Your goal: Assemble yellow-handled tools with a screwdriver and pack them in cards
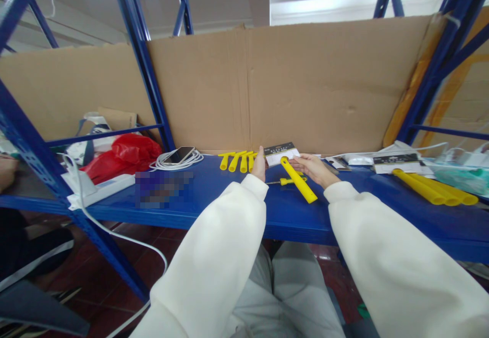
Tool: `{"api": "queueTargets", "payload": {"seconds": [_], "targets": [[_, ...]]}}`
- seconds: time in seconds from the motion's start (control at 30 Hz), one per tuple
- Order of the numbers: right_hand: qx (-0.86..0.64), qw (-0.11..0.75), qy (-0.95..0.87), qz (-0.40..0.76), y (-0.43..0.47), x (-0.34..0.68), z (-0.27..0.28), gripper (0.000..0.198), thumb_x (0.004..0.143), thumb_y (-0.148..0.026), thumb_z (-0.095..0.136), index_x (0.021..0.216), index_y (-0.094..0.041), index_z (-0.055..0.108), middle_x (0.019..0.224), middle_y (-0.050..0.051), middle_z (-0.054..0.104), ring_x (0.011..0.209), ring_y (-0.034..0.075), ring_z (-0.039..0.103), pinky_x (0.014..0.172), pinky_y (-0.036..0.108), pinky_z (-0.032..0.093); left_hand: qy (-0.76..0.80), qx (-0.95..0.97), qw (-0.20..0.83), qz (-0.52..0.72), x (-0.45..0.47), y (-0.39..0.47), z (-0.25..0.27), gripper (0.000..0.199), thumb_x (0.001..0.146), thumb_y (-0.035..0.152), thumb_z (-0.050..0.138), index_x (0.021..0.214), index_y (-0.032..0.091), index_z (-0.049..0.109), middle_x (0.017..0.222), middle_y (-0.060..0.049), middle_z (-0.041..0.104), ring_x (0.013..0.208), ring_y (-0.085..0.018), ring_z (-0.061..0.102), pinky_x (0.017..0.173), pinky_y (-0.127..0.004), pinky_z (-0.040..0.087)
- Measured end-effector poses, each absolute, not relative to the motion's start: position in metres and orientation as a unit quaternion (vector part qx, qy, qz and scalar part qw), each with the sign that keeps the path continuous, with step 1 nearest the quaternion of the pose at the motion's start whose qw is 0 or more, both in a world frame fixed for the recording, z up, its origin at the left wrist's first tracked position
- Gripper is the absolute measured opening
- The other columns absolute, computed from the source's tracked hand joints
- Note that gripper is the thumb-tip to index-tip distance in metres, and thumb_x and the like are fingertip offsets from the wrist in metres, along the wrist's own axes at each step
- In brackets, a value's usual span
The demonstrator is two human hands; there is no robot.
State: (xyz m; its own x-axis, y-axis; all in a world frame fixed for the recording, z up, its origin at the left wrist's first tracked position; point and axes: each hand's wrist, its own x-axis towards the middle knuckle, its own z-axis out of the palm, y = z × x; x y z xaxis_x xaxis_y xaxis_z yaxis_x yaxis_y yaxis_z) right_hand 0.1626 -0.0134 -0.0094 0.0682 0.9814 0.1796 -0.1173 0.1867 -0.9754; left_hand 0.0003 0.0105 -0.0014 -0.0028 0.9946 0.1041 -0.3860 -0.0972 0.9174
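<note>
In front of me is a black-and-white printed card (278, 154) with a yellow plastic handle (301, 182) hanging at its lower edge, tilted down to the right. My left hand (260, 166) grips the card's left edge, its fingers mostly hidden behind it. At the right edge, near the top of the handle, my right hand (314, 169) pinches the card between thumb and fingers. Beneath, partly covered by the handle, lies a thin-shafted tool with a yellow grip (286, 181) on the blue shelf (214, 195).
Several yellow handles (234, 162) lie in a row beyond my left hand. More carded yellow handles (424, 187) lie at the right. Left are a phone (179, 155) on coiled white cable (162, 163), a red bag (126, 154) and a white power strip (110, 187). Cardboard (324, 83) stands behind.
</note>
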Motion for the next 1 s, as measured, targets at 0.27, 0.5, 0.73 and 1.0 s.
{"api": "queueTargets", "payload": {"seconds": [0.27,0.5,0.73,1.0], "targets": [[-0.453,0.624,-0.454,0.445,-0.014,0.162,-0.007,0.014,0.085,-0.009,0.064,0.078,-0.019,0.057,0.07,0.002,0.073,0.059,0.009,0.067,0.059,0.017,0.055,0.424,0.495,0.512,0.56,-0.004,-0.006,0.006,0.012,0.077,0.006,0.063,0.081,0.016,0.069,0.086,-0.003,0.075,0.092,-0.019,0.068,0.09,-0.033,0.05],[-0.468,0.622,-0.445,0.443,-0.016,0.159,-0.004,0.025,0.085,-0.009,0.064,0.079,-0.022,0.044,0.064,0.0,0.07,0.055,0.009,0.066,0.055,0.016,0.052,0.419,0.47,0.53,0.568,-0.004,0.004,-0.003,0.008,0.076,0.01,0.066,0.072,0.017,0.066,0.067,0.0,0.067,0.075,-0.016,0.065,0.077,-0.029,0.053],[-0.47,0.606,-0.504,0.397,-0.013,0.161,-0.01,0.031,0.076,-0.022,0.074,0.077,-0.024,0.043,0.07,-0.002,0.069,0.064,0.013,0.066,0.063,0.024,0.054,0.395,0.459,0.506,0.614,-0.003,0.014,-0.012,0.011,0.071,0.005,0.066,0.065,0.014,0.064,0.065,-0.002,0.068,0.075,-0.017,0.068,0.079,-0.031,0.055],[-0.433,0.526,-0.688,0.251,0.002,0.161,-0.028,0.039,0.057,-0.03,0.083,0.081,-0.022,0.053,0.091,0.0,0.062,0.084,0.016,0.062,0.081,0.032,0.054,0.403,0.461,0.486,0.624,-0.004,0.012,-0.011,0.029,0.067,-0.004,0.059,0.086,0.015,0.071,0.074,-0.002,0.071,0.083,-0.019,0.071,0.081,-0.033,0.056]]}}
